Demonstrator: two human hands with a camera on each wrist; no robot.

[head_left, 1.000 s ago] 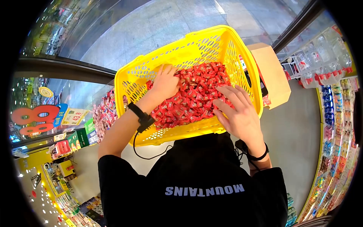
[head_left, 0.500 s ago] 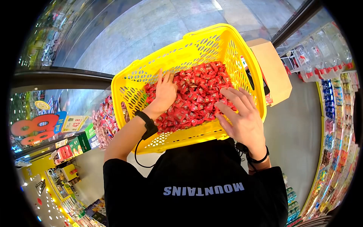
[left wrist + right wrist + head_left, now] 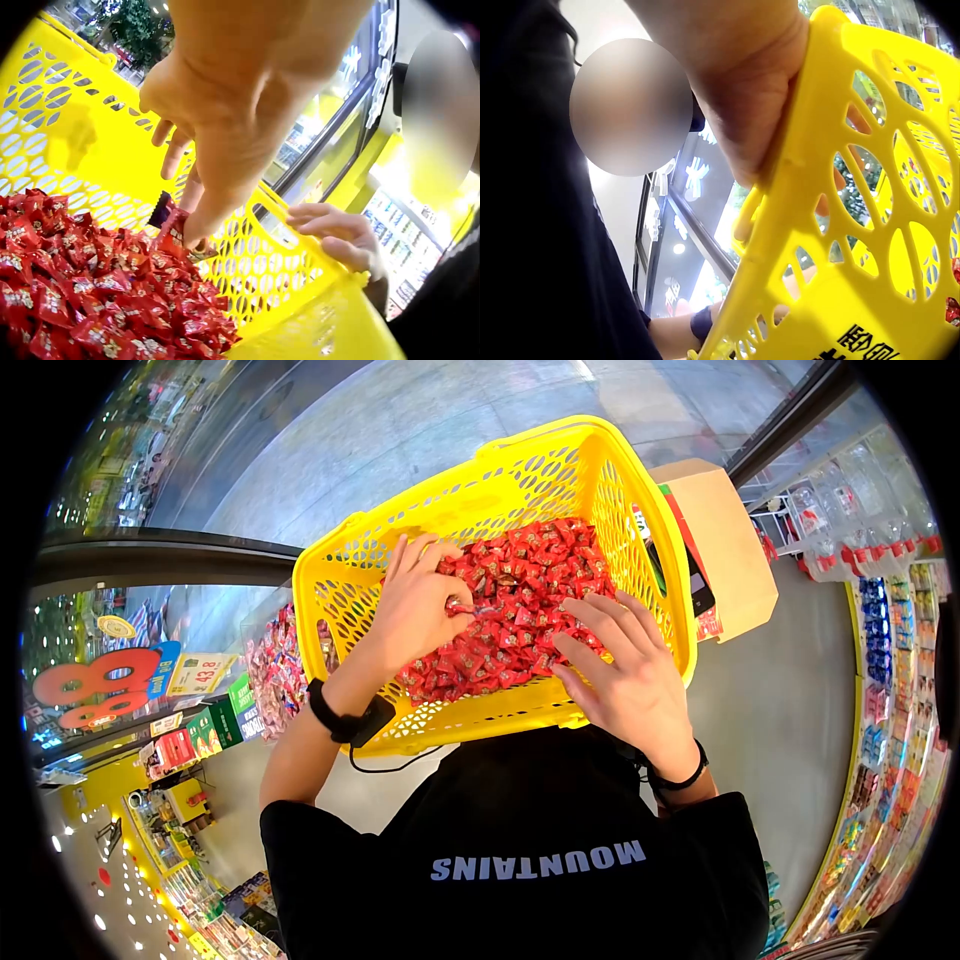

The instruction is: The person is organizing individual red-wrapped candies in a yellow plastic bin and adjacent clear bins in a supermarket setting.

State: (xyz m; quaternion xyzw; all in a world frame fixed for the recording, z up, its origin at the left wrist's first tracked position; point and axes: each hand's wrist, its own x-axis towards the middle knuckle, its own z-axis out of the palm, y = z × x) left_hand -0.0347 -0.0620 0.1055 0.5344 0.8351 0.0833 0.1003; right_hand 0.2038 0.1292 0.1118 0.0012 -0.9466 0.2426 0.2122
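A yellow plastic basket [image 3: 500,715] [image 3: 82,142] [image 3: 840,225] is filled with several small red wrapped candies [image 3: 530,590] [image 3: 75,277]. My left hand [image 3: 415,605] [image 3: 225,127] is inside the basket on the pile's left side, fingers curled. It pinches one red candy [image 3: 174,219] between thumb and fingers just above the heap. My right hand [image 3: 615,665] [image 3: 337,236] [image 3: 750,112] lies over the basket's near right rim. Its palm is against the rim and its fingers are spread straight over the candies, holding nothing.
A brown cardboard box [image 3: 720,540] stands right of the basket. Shelves of bottles [image 3: 860,500] and snacks [image 3: 890,690] line the right. Bagged sweets [image 3: 270,670] and a price tag [image 3: 195,670] sit left, below a window rail [image 3: 170,555]. My black shirt [image 3: 540,840] fills the bottom.
My left hand has pulled back from the far side, its fingers curling into the pile and lifting a candy. The right hand has slid slightly left along the near rim.
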